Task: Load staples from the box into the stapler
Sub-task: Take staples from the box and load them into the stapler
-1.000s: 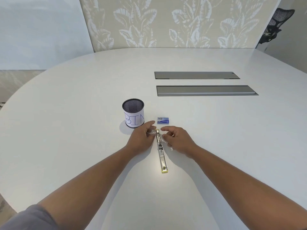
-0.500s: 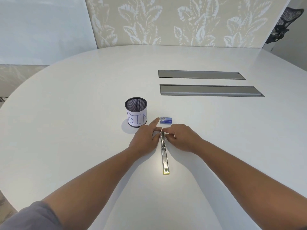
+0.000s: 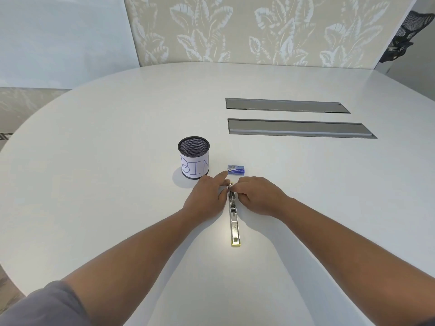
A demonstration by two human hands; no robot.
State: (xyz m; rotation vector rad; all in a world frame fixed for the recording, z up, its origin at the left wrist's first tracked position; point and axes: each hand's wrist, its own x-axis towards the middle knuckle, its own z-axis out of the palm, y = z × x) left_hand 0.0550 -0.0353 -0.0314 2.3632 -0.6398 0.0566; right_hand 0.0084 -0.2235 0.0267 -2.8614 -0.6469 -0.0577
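A long metal stapler lies flat and swung open on the white table, its yellow end nearest me. My left hand presses against the far half of the stapler from the left, index finger stretched forward. My right hand pinches the same far end from the right. A small blue staple box lies closed just beyond my fingertips. Whether any staples sit under my fingers is hidden.
A black mesh cup with a paper label reading BIN stands left of the box. Two grey cable hatches are set into the table farther back on the right. A black office chair shows at the far right.
My hands closed in from either side of the stapler's far end and now hold it. My view has shifted slightly; the stapler, box and cup have stayed put.
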